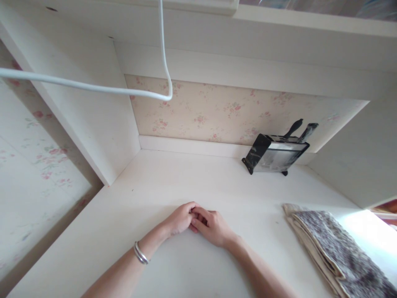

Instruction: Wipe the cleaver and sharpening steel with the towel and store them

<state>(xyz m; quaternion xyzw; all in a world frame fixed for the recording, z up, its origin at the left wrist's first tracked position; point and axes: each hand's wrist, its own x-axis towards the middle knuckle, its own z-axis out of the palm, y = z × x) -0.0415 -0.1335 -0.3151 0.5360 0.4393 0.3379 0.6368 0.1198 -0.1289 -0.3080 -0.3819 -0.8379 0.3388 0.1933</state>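
Both my hands rest together on the white tabletop, near its middle. My left hand has its fingers curled and meets my right hand, whose fingers are curled too and overlap the left's fingertips. I see nothing held in either hand. A silver bangle sits on my left wrist.
A black knife block with two dark handles stands at the back right against the flowered wall. A folded patterned cloth lies at the right. A white cable hangs across the upper left. White shelf panels enclose the desk on the left, the right and above.
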